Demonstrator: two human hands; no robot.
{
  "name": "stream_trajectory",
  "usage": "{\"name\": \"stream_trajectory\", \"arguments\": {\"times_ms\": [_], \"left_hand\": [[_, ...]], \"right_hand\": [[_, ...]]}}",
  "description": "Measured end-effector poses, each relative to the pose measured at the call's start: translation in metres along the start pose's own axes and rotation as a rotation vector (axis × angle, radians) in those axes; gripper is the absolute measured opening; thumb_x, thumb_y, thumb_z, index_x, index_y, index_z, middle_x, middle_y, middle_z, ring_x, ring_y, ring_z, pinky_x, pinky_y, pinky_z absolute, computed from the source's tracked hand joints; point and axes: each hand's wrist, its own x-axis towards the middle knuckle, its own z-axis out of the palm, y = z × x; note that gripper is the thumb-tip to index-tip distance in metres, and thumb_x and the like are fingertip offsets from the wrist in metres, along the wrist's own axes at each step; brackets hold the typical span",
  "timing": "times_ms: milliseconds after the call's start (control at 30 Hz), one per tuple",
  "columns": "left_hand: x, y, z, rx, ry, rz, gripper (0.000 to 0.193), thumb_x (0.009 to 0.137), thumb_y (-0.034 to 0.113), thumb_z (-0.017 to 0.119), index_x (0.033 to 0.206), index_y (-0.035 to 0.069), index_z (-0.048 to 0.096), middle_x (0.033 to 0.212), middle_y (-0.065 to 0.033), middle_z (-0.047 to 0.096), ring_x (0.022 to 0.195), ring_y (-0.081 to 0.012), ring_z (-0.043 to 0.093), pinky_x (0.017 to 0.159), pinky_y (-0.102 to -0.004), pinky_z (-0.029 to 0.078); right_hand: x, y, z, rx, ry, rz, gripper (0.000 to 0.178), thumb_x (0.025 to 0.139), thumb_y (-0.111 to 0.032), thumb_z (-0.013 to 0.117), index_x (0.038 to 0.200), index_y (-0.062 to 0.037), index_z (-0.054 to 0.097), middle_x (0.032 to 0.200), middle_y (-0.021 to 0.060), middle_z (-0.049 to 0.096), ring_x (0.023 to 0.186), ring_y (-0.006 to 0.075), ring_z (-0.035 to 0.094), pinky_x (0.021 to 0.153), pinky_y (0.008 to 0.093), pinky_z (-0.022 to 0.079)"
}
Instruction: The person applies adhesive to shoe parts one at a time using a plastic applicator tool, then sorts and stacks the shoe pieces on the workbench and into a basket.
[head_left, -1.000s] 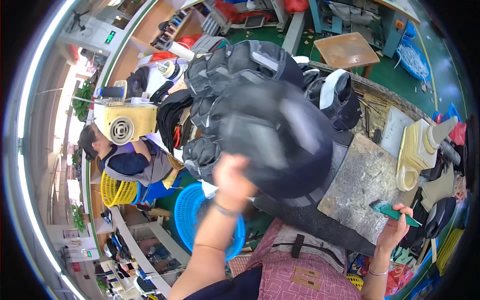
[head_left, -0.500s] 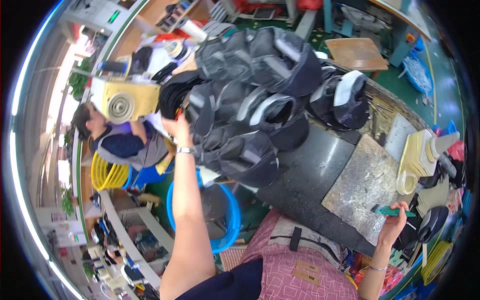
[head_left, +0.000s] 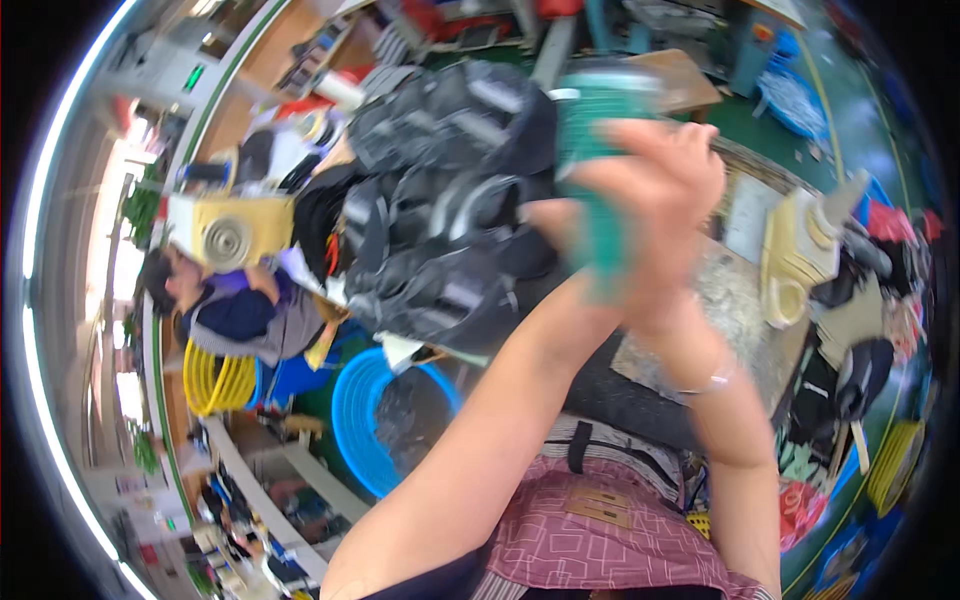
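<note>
a maroon apron (head_left: 640,545) shows on the near side of the worn board (head_left: 745,310). up and left of the board, the right hand (head_left: 668,200) grips a green tool (head_left: 600,225), both blurred. the left hand meets it there, mostly hidden, so i cannot tell whether its fingers are open or closed. left of the board, black pieces (head_left: 440,210) heap together; right of it stands a cream jug (head_left: 800,250). a blue basket (head_left: 348,425) sits farther left, a co-worker (head_left: 235,315) beyond. past the board is a brown stool (head_left: 690,82).
</note>
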Motion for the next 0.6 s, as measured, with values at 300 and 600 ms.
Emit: {"name": "stream_trajectory", "arguments": {"times_ms": [300,600], "left_hand": [[0.004,-0.065,0.094,-0.458,0.228,-0.766,0.009,0.066,-0.004,0.046,0.07,0.003,0.05,0.068,-0.0042,0.048,0.06,-0.0148,0.047,0.052,-0.0272,0.039],[-0.038,0.023,0.05,-0.905,-0.201,-1.055,0.032,0.081,0.007,0.044,0.112,0.006,0.039,0.096,-0.0083,0.051,0.084,-0.0191,0.051,0.075,-0.0349,0.042]], "right_hand": [[-0.02,-0.005,-0.025,-0.133,-0.056,-0.161,0.016,0.066,-0.01,0.054,0.08,-0.0075,0.049,0.096,0.0077,0.049,0.088,0.022,0.048,0.087,0.038,0.042],[-0.124,0.02,-0.303,-0.827,-0.69,0.302,0.034,0.062,-0.02,0.069,0.087,-0.0084,0.049,0.069,0.0052,0.047,0.067,0.0229,0.045,0.068,0.0372,0.036]]}}
